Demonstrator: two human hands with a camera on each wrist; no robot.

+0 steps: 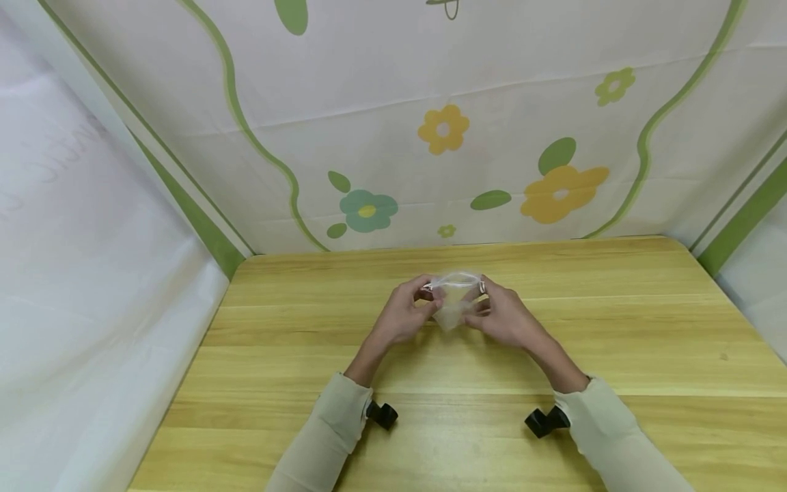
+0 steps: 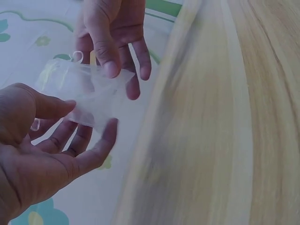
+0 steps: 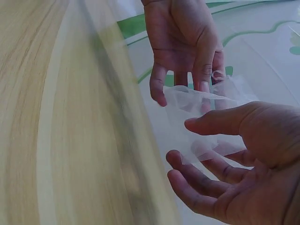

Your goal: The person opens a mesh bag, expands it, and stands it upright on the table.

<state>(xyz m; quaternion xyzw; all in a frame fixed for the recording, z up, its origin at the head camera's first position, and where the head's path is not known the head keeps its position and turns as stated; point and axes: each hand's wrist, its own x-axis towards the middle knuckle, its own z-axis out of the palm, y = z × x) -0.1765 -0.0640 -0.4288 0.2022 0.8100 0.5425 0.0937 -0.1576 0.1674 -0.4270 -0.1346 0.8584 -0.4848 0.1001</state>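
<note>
A small translucent drawstring bag [image 1: 453,307] is held up between both hands above the far middle of the table, its mouth spread and edged by a white cord. My left hand [image 1: 402,314] pinches the bag's left side between thumb and fingers. On the opposite side, my right hand [image 1: 507,318] grips it the same way. In the left wrist view, a thin cord loop stands out from the edge of the bag [image 2: 105,98]. The right wrist view shows the right thumb lying across the sheer bag [image 3: 180,110], with fingers behind it. I see nothing inside.
A wood-grain table [image 1: 443,444] lies under both arms. Behind it hangs a white cloth [image 1: 381,123] printed with flowers, close to the table's far edge. A black camera mount [image 1: 382,415] sits at the left cuff and another black mount [image 1: 547,421] at the right.
</note>
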